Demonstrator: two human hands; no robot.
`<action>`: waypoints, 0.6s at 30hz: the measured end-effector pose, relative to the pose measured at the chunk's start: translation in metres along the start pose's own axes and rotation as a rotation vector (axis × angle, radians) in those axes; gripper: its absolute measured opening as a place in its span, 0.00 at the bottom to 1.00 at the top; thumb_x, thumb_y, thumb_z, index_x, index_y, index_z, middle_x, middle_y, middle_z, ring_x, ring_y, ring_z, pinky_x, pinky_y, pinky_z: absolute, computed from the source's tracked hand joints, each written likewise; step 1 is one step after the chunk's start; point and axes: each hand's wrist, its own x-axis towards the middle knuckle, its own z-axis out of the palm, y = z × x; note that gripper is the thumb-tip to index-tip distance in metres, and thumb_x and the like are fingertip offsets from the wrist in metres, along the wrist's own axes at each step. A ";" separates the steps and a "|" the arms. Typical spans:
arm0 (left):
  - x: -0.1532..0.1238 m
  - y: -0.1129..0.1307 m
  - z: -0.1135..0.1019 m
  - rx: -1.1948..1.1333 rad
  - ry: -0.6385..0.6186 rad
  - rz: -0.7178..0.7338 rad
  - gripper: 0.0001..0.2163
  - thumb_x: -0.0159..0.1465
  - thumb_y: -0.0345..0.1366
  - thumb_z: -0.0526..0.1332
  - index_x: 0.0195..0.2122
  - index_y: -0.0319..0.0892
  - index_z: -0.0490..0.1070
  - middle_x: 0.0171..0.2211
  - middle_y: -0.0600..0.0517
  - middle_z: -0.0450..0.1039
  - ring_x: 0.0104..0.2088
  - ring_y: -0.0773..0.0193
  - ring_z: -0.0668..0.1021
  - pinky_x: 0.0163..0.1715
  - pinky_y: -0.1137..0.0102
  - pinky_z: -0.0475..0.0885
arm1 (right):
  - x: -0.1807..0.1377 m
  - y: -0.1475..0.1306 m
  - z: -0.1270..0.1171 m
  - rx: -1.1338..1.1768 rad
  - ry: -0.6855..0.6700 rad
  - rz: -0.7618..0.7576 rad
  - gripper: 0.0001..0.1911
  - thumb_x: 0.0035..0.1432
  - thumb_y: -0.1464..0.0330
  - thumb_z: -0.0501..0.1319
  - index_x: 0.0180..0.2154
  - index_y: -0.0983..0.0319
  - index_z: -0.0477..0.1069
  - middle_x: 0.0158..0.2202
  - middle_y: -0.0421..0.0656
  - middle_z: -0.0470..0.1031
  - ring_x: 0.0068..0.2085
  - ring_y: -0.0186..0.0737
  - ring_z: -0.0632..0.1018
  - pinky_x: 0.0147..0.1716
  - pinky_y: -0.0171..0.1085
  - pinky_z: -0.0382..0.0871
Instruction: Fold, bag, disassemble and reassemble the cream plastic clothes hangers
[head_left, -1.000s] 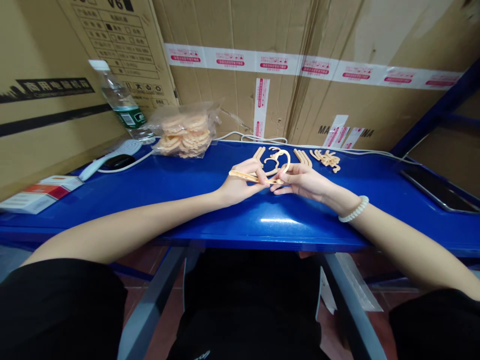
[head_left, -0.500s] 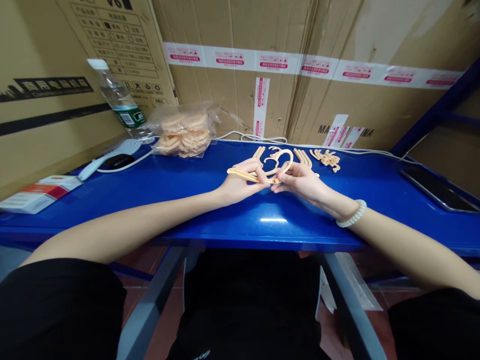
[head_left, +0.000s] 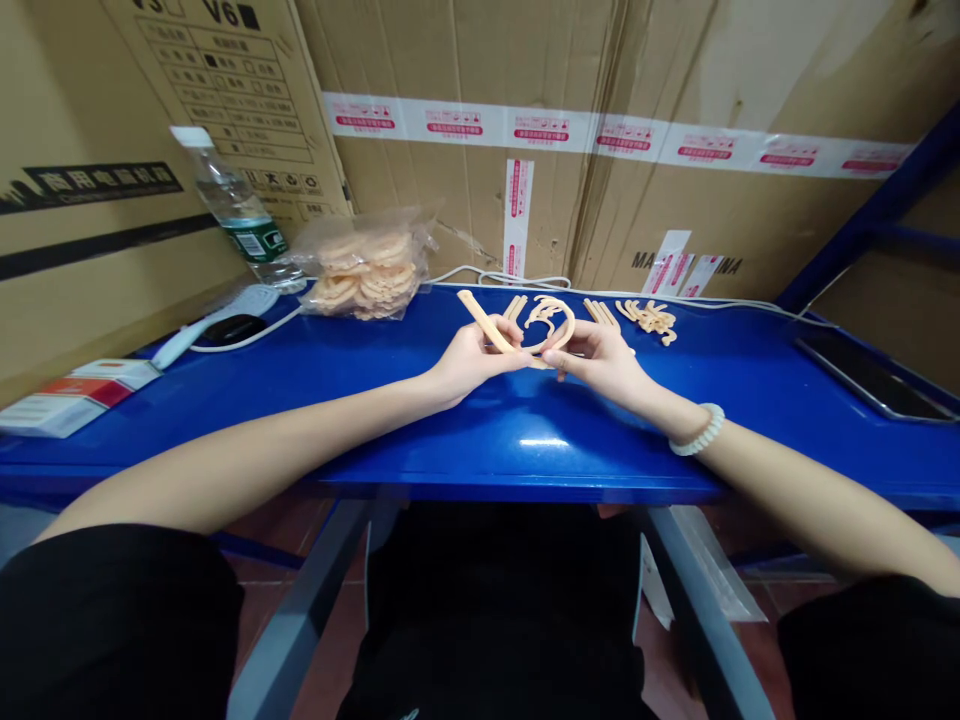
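My left hand (head_left: 466,362) pinches a straight peach plastic strip (head_left: 484,322) that slants up to the left. My right hand (head_left: 600,362), a bead bracelet on its wrist, pinches a curved peach plastic hook piece (head_left: 553,322). The two pieces meet between my fingertips, just above the blue table (head_left: 375,400). Behind my hands lie more peach strips (head_left: 604,313) and a small heap of peach parts (head_left: 649,317).
At the back left stand a clear bag of peach parts (head_left: 367,272), a water bottle (head_left: 234,212), a white brush (head_left: 217,325) and a red-and-white box (head_left: 71,393). A white cable (head_left: 517,277) runs along the back edge. A dark phone (head_left: 870,377) lies right. Cardboard boxes (head_left: 600,120) wall the back.
The strip in my left hand has swung from lying nearly flat to slanting upward to the left. Both hands have shifted slightly away from me.
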 end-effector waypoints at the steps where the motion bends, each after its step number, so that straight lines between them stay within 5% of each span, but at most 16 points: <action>1: -0.001 0.000 0.001 -0.003 -0.024 -0.024 0.20 0.50 0.37 0.78 0.36 0.39 0.69 0.30 0.55 0.76 0.32 0.66 0.80 0.37 0.69 0.76 | 0.000 0.002 0.001 0.007 -0.018 0.004 0.17 0.54 0.55 0.75 0.34 0.61 0.78 0.31 0.43 0.79 0.28 0.39 0.77 0.29 0.38 0.77; 7: -0.004 0.002 0.006 -0.019 -0.119 -0.096 0.19 0.50 0.36 0.79 0.36 0.39 0.70 0.30 0.52 0.80 0.33 0.62 0.83 0.39 0.66 0.79 | 0.000 -0.001 0.002 0.035 -0.090 0.045 0.23 0.54 0.50 0.74 0.36 0.63 0.78 0.32 0.45 0.81 0.29 0.40 0.79 0.31 0.39 0.79; 10: -0.004 0.001 0.006 -0.059 -0.078 -0.135 0.20 0.50 0.35 0.79 0.35 0.38 0.70 0.31 0.51 0.80 0.33 0.63 0.83 0.40 0.65 0.80 | 0.008 -0.006 -0.018 -0.066 0.039 -0.003 0.23 0.61 0.48 0.68 0.38 0.62 0.78 0.31 0.44 0.80 0.29 0.40 0.79 0.31 0.38 0.77; 13: -0.004 0.000 0.005 -0.093 -0.069 -0.152 0.19 0.51 0.34 0.79 0.36 0.37 0.71 0.30 0.50 0.80 0.31 0.64 0.83 0.40 0.66 0.79 | 0.019 0.001 -0.054 -0.444 0.192 -0.134 0.15 0.67 0.57 0.63 0.40 0.62 0.79 0.33 0.46 0.80 0.32 0.43 0.79 0.36 0.41 0.76; 18: -0.002 0.000 0.002 -0.158 -0.080 -0.165 0.18 0.52 0.31 0.78 0.37 0.37 0.71 0.31 0.49 0.80 0.32 0.64 0.83 0.39 0.66 0.79 | 0.032 0.031 -0.106 -1.082 -0.108 -0.177 0.07 0.57 0.71 0.68 0.39 0.63 0.82 0.40 0.52 0.81 0.44 0.54 0.78 0.50 0.51 0.71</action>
